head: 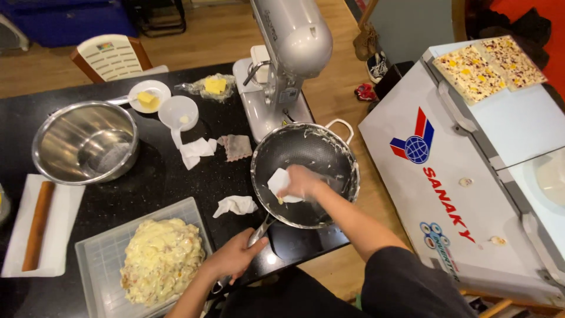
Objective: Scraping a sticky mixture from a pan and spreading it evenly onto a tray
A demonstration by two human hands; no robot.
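My right hand [304,182] presses a crumpled white paper towel [278,180] against the inside of a dark frying pan [329,153] that carries pale smears along its rim. My left hand [234,258] grips the pan's metal handle [261,231] at the front edge of the black table [159,176]. The pan is tilted over the table's right corner, in front of a silver stand mixer [286,53].
A clear tray [103,259] holding a heap of creamy yellow food sits front left. A steel bowl [85,141], a wooden rolling pin [37,227] on white paper, butter on a small plate [148,95], crumpled tissues [235,205] and a white chest freezer [471,176] surround the work spot.
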